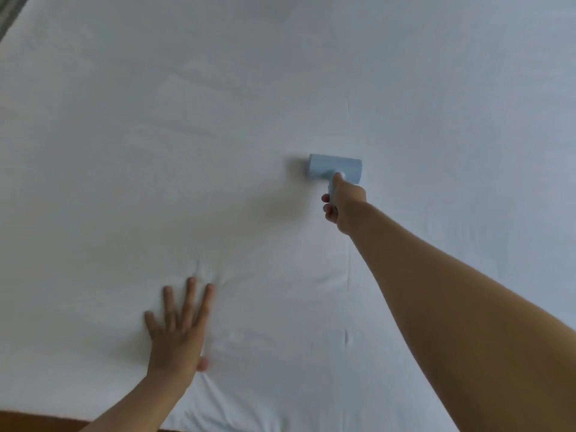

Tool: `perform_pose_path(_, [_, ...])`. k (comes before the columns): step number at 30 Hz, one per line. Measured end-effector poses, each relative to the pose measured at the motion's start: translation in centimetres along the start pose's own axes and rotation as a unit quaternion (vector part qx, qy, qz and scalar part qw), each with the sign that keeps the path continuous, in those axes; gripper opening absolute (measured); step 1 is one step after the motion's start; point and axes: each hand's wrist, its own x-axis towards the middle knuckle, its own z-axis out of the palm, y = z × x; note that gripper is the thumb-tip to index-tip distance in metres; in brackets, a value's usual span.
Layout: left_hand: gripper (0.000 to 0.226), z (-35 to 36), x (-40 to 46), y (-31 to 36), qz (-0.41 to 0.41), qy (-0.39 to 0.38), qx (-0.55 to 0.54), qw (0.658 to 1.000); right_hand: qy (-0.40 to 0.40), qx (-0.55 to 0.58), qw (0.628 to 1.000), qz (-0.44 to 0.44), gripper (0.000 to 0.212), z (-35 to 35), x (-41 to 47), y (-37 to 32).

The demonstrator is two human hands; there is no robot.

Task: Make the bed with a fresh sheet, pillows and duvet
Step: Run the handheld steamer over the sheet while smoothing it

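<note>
A white sheet [218, 151] covers the bed and fills nearly the whole view, mostly smooth, with faint straight fold creases running across it and one running toward the near edge. The right hand [343, 202] reaches far out over the middle of the bed with the arm stretched long, its fingers [327, 210] curled round the handle of a pale blue lint brush [335, 168], whose wide flat head lies against the sheet just beyond the knuckles. The left hand [177, 328] is well apart from it, nearer the person and to the left, lying palm down on the sheet with the fingers straight and spread, holding nothing; small wrinkles gather in the fabric around the fingertips and below the wrist. At the near edge of the bed a strip of brown surface [31, 422] shows beneath the sheet. In the far left corner a narrow band of grey striped material [9, 17] borders the bed.
</note>
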Motion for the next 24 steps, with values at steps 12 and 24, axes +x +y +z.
perform_pose_path(12, [0.149, -2.2, -0.4, 0.1, -0.013, -0.029, -0.018, 0.999, -0.011, -0.031, 0.999, 0.035, 0.019, -4.9, -9.0, 14.9])
perform_pose_path(24, [0.129, -1.7, -1.7, -3.9, 0.111, 0.028, -0.029, 0.993, 0.023, -0.057, 0.992, 0.11, 0.035, -9.9, -23.1, 31.2])
